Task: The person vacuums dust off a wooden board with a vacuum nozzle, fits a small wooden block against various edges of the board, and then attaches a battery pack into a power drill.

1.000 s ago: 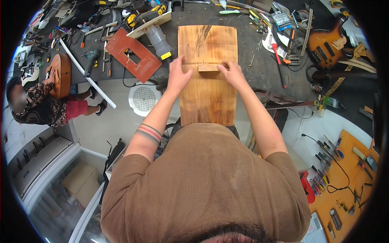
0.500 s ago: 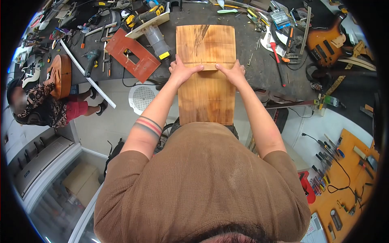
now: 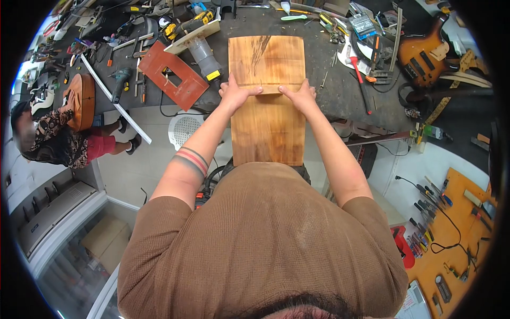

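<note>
The small wooden block [image 3: 270, 90] lies across the wooden board [image 3: 268, 119], which overhangs the counter [image 3: 340, 102]. The left hand [image 3: 234, 97] and right hand [image 3: 300, 98] are spread, thumbs against the block, fingers toward the board's sides; any underside grip cannot be confirmed. The block appears light, rigid, apt to slide; its ends offer the best hold.

The board [image 3: 268, 127] is honey-brown, streaked dark at its far end; the surface [image 3: 340, 103] dark grey, the plate [image 3: 186, 91] brick red. The shirt [image 3: 265, 234] is brown, the left forearm [image 3: 190, 160] banded red and grey, the electric guitar [image 3: 425, 49] amber with black edges.
</note>
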`<state>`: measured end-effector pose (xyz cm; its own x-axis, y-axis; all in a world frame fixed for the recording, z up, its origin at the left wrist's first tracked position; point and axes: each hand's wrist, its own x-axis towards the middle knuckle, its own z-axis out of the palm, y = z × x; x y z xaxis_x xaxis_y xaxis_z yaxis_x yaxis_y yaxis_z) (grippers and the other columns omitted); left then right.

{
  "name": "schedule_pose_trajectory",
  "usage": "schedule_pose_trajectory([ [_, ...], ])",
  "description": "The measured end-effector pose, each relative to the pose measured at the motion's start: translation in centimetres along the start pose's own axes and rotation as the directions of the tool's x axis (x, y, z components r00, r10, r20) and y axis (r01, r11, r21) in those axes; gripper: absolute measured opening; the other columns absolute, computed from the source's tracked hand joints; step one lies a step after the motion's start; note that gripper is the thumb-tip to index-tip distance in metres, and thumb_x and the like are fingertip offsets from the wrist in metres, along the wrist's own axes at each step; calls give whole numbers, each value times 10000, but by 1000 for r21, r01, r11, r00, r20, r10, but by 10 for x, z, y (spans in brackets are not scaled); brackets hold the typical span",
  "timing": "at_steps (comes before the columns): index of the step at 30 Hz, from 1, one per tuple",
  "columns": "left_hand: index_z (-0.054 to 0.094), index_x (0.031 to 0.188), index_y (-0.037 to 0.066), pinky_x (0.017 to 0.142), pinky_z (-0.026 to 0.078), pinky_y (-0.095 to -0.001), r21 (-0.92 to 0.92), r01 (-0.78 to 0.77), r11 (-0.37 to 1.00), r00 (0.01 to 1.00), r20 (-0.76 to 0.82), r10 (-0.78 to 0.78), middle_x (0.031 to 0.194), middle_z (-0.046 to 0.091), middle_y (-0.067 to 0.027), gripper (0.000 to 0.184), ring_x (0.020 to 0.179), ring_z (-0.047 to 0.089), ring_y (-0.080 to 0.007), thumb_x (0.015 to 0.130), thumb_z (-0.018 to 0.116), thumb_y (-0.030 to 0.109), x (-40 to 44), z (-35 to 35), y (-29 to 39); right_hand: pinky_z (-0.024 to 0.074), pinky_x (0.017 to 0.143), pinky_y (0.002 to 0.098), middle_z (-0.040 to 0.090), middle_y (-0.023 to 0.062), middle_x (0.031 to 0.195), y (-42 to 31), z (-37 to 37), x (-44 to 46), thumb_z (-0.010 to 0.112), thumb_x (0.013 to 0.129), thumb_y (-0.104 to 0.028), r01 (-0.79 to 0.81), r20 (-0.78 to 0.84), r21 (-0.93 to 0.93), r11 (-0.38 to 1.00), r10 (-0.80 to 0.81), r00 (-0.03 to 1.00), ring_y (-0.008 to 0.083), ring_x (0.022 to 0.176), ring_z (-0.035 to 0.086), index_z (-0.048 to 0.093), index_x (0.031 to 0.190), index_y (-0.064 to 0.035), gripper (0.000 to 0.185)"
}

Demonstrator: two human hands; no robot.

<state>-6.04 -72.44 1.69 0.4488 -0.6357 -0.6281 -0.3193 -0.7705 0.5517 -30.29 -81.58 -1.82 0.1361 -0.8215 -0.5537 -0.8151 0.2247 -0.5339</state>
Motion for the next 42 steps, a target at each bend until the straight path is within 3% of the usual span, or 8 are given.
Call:
schedule_pose_trajectory([
  [8,136,1725,-60,1309,333,-524,-39,99,994,995,-6,-99,1697,298,-337,1592,1609,295,-457,600,1041,612,10,1,-6,358,1306,536,290,417,1695,0,-4,10,898,694,-817,-114,65,0,993,114,991,519,1616,306,282,1681,105,1485],
  [11,126,1713,-72,1313,331,-510,-40,136,990,990,44,-135,1714,279,-323,1614,1612,287,-446,578,1059,594,11,-4,1,320,1325,514,270,419,1705,-3,-17,8,864,732,-826,-97,163,10,995,94,982,512,1624,286,182,1704,134,1526],
  [14,174,1700,-72,1305,342,-513,-35,118,992,993,12,-118,1701,294,-330,1571,1605,298,-452,583,1058,589,12,-2,4,350,1307,537,247,395,1735,4,-25,4,796,838,-795,-137,138,273,952,103,985,482,1638,292,235,1705,108,1372],
  [20,208,1678,-93,1296,353,-509,-4,101,995,995,13,-101,1671,322,-343,1528,1581,322,-461,602,1041,603,12,0,-2,272,1342,535,253,390,1732,12,-7,6,724,884,-812,-70,60,150,986,62,996,523,1645,240,247,1705,110,1323],
  [24,288,1635,-89,1284,367,-512,11,64,998,998,-12,-64,1629,370,-344,1455,1557,359,-464,604,1030,621,9,1,-4,354,1294,518,396,401,1660,21,-1,17,675,1005,-631,19,-117,207,978,6,993,511,1556,413,453,1608,111,981],
  [31,305,1628,-70,1282,360,-513,-4,37,999,999,-22,-37,1610,387,-347,1430,1537,372,-469,605,1033,616,9,2,-6,574,921,593,783,271,995,13,-45,17,526,1054,-597,-49,-225,-73,996,32,974,508,998,739,811,1008,-17,648],
  [37,335,1613,-60,1276,373,-518,-12,47,999,999,-17,-47,1612,384,-329,1389,1535,375,-454,614,1035,605,7,1,-1,557,1034,543,756,214,1343,38,-56,7,645,1005,-467,24,-127,-143,989,-42,991,435,1222,714,758,1310,-52,527],
  [42,343,1610,-53,1272,381,-521,-11,61,998,998,5,-61,1614,388,-316,1377,1537,375,-447,618,1035,604,10,-1,-3,518,1128,531,660,279,1456,37,-25,27,700,984,-433,-11,-69,179,984,24,997,439,1307,669,642,1478,-5,656],
])
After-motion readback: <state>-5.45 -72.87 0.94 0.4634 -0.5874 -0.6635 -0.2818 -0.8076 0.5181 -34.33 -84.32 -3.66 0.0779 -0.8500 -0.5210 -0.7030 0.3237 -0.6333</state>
